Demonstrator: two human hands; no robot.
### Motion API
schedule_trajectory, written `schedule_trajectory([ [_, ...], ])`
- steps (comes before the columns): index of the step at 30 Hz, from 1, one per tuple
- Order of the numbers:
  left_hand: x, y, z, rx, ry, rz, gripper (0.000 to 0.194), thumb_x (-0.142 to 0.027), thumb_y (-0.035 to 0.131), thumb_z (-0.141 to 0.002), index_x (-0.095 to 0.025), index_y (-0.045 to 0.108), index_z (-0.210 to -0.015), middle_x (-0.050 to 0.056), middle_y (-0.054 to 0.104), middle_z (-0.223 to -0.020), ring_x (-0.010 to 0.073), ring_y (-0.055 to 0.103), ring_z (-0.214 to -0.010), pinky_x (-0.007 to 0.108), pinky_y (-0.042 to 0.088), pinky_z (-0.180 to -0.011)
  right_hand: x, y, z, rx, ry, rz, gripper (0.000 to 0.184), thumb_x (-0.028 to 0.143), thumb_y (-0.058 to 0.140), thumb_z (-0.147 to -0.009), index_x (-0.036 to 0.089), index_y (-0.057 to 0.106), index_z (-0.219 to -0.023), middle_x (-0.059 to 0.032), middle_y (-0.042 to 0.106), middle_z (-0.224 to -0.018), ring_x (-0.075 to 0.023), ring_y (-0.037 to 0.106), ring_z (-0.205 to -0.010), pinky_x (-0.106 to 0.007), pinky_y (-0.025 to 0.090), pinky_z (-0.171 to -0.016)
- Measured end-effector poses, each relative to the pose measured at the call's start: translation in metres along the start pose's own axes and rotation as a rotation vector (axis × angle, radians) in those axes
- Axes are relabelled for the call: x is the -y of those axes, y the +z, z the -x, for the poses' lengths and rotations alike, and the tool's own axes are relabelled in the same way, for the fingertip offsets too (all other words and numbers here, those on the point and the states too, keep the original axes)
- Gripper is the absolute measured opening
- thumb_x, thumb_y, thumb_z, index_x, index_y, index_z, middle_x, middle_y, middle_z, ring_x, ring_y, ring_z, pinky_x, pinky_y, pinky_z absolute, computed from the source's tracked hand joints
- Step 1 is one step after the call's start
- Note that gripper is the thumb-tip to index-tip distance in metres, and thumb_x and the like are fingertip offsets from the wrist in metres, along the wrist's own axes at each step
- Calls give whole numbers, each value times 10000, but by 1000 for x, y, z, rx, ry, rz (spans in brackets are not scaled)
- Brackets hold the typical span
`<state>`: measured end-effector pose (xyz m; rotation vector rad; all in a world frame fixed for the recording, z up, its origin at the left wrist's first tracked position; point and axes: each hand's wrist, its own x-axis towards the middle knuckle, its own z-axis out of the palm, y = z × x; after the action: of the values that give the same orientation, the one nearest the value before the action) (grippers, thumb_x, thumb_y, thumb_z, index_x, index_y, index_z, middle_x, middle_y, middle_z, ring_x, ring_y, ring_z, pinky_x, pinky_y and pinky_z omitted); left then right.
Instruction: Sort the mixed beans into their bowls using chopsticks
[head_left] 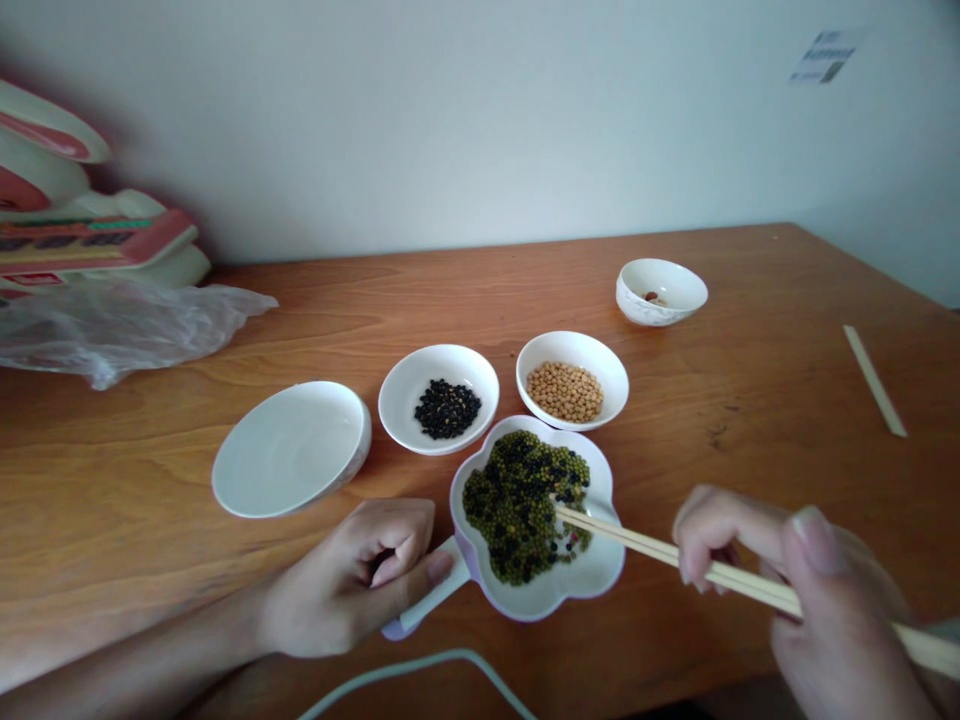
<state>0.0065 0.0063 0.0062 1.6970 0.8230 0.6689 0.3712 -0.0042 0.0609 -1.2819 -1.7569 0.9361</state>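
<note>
the left hand [352,580] curls around the white handle [431,598] of a flower-shaped white and lilac dish [592,575], thumb lying along the handle, gripping it at the near edge of the brown wooden table [750,400]. the dish sits near the middle and holds a heap of mixed green and black beans [517,500]. the right hand [810,590], near right, grasps a pair of pale wooden chopsticks [652,545] whose tips reach into the beans on the right side of the heap. just beyond the dish stand a round white bowl of black beans [439,398] and, to its right, a round white bowl of yellow soybeans [572,380]. to the left sits an empty tilted white bowl [291,448]. far right is a small white bowl [661,290] with a reddish bit inside. a crumpled clear plastic bag [112,325] lies far left.
</note>
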Motion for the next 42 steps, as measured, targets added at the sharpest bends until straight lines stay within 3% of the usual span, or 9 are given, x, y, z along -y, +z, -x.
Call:
schedule_trajectory([
  [3,2,0,2,0,-15,-10,413,-106,557,-1042,-206,322,-717,-36,454,-713,99,428,-620,249,377,-574,0,2,-4,31,37,-17,702,591,142,-1100,254,629,-723,-50,607,-670,-209,592,-621,-337,414,-575],
  [6,2,0,3,-2,-5,-32,418,-98,570,-1033,-206,318,-717,-39,446,-703,99,422,-619,249,381,-578,-2,1,-7,-18,68,-15,710,623,145,-1088,255,618,-708,-54,596,-669,-219,583,-640,-340,399,-573],
  [13,-1,0,3,-2,8,-39,417,-85,554,-1033,-205,310,-717,-38,444,-703,100,434,-629,242,392,-589,-8,-6,-14,-25,10,-61,762,756,172,-1032,256,646,-705,-50,608,-665,-217,569,-624,-336,410,-559],
  [21,-2,0,0,7,18,-37,404,-58,532,-1027,-206,318,-719,-40,446,-693,96,438,-624,234,386,-585,-7,-3,-21,-78,36,-94,773,701,195,-1065,250,646,-628,-42,611,-614,-198,574,-596,-315,428,-553],
  [34,-2,-1,2,7,37,-53,412,-56,539,-1030,-208,301,-731,-41,435,-695,103,424,-641,245,379,-601,-12,-1,-24,63,0,-94,765,717,140,-1059,250,623,-693,-35,602,-667,-198,567,-632,-322,425,-596],
  [42,0,0,4,5,18,-29,425,-66,551,-1032,-208,291,-727,-41,429,-699,101,424,-640,246,382,-598,-17,-1,-22,83,22,-80,768,705,130,-1064,244,627,-703,-40,592,-679,-197,560,-636,-331,415,-615],
])
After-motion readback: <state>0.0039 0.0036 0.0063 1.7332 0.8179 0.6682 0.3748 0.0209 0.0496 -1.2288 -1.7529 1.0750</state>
